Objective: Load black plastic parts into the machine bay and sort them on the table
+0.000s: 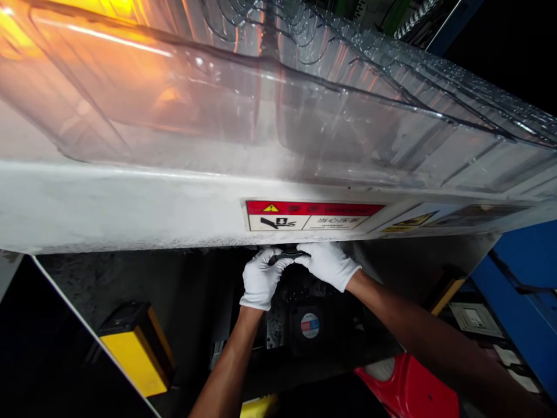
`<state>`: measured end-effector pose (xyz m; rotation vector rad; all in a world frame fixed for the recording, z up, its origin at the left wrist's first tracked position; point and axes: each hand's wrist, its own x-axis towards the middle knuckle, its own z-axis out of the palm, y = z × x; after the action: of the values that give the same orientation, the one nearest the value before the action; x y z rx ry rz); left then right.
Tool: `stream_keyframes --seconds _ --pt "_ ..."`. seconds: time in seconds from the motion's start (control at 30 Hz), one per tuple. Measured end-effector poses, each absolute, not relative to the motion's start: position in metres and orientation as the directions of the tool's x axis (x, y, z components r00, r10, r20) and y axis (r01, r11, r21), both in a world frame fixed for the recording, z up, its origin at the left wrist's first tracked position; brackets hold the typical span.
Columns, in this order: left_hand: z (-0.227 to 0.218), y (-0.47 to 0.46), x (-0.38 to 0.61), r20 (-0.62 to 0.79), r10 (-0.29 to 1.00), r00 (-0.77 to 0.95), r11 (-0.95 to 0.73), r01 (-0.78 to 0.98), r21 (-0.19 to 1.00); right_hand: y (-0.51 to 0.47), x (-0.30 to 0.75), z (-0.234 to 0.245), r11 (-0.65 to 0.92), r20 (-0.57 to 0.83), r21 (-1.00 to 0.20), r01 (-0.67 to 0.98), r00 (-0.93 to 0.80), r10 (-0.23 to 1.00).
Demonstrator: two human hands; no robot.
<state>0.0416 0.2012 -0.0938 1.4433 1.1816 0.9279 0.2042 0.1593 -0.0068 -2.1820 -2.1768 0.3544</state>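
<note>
My left hand [262, 280] and my right hand [327, 262], both in white gloves, meet under the lower edge of a white machine panel [130, 209]. Between their fingertips is a small dark, flat piece [290, 254], pinched from both sides. Its kind cannot be made out in the shade. Just below the hands sits a dark machine part with a round red, white and blue label [310, 325]. The panel above partly hides the right fingertips.
Stacked clear plastic trays [326, 116] rest above the panel. A warning sticker [315, 215] is on its front. Yellow-and-black posts [134, 348] stand at left and right. A red plastic object [418, 386] is at the lower right, near a blue frame [522, 290].
</note>
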Motion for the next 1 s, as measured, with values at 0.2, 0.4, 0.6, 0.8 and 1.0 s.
stream_keyframes --seconds 0.2,0.4,0.6,0.8,1.0 --pt "-0.095 0.205 0.042 -0.148 0.975 0.165 0.105 0.246 0.964 0.167 0.200 -0.008 -0.092 -0.144 -0.218 0.972 0.061 0.988" --pt "-0.086 0.208 0.050 -0.214 0.973 0.084 0.179 0.306 0.935 0.172 0.199 -0.019 -0.145 -0.132 -0.189 0.971 0.121 0.984" --pt "-0.080 0.198 0.037 -0.200 0.966 0.163 0.173 0.162 0.971 0.161 0.204 -0.005 -0.098 -0.094 -0.187 0.977 0.082 0.992" --pt "-0.089 0.191 0.034 -0.205 0.968 0.146 0.194 0.090 0.977 0.157 0.206 0.001 -0.191 -0.096 -0.104 0.976 0.182 0.979" --pt "-0.100 0.203 0.054 -0.244 0.962 0.120 0.242 0.033 0.970 0.170 0.204 -0.006 -0.212 -0.126 -0.086 0.974 0.200 0.972"
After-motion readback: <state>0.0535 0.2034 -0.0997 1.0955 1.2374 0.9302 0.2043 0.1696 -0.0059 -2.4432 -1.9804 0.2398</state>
